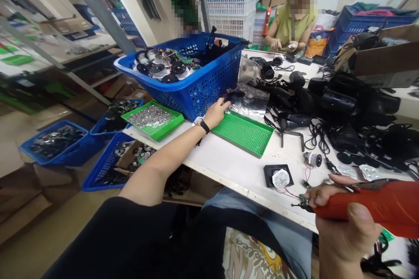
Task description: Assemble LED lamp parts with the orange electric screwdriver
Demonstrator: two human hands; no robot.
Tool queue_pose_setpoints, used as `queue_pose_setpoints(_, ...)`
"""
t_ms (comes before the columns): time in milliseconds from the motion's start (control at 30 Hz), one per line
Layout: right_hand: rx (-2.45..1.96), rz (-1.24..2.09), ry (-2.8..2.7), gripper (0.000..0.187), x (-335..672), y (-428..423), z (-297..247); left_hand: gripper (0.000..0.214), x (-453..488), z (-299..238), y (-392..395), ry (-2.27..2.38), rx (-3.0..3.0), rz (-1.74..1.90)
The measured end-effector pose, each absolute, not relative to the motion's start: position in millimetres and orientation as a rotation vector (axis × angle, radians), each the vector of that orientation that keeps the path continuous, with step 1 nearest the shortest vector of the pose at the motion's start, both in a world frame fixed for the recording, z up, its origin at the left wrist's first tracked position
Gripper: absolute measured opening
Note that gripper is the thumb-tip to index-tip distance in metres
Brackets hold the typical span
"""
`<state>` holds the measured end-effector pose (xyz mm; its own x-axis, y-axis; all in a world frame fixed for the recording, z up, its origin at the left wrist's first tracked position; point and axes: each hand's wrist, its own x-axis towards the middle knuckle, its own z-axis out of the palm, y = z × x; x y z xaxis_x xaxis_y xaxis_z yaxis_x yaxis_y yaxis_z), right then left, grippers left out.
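My right hand (343,231) is wrapped around an orange-red power screwdriver (369,205), whose thin bit points left over the table's front edge. My left hand (216,113), arm stretched out, is at the near corner of the green perforated tray (238,133), beside the blue basket. Its fingers are bent in at a dark part (234,96) on a clear plastic bag (253,103); what they hold, if anything, is hidden. Small screws lie scattered in that tray. Left of the screwdriver tip, a round clear LED lamp part (280,178) rests in a black square holder (269,174), red wires trailing from it.
A blue basket (196,89) full of lamp parts stands behind my left hand. Another green tray (157,133) holds many small metal pieces. Black lamp housings and cables (340,100) pile up at the right. A person (291,26) works across the table.
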<state>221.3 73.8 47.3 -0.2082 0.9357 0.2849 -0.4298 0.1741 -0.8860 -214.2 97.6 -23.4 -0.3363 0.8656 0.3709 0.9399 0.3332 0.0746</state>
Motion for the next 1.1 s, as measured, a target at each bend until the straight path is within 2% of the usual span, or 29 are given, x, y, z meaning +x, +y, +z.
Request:
queue_pose_setpoints(267,-0.559,1.389,-1.194,0.043,220.9,69.7,46.8,0.036,-225.5,-17.4,103.1,-2.296,-1.67,-0.572)
queue_pose_setpoints(433,-0.568,1.399,-1.168,0.04,222.7,66.7,47.4,0.023,-234.0,-13.7,112.5,-2.236,-1.581,-0.78)
queue_pose_setpoints(867,-0.554,1.4,-1.178,0.041,225.0,66.6,42.5,0.054,-232.3,7.3,125.3,-2.079,-1.324,-1.241)
queue_pose_setpoints(933,-0.547,1.395,-1.185,0.039,225.1,67.0,42.1,0.048,-227.6,11.7,126.2,-2.054,-1.336,-1.24)
queue_pose_setpoints(1033,-0.536,1.399,-1.193,0.037,225.0,67.9,41.7,0.021,-223.4,17.1,133.1,-2.022,-1.249,-1.316)
queue_pose_setpoints(1100,-0.537,1.408,-1.19,0.036,225.1,67.6,41.6,0.016,-222.9,19.0,140.2,-2.012,-1.148,-1.415)
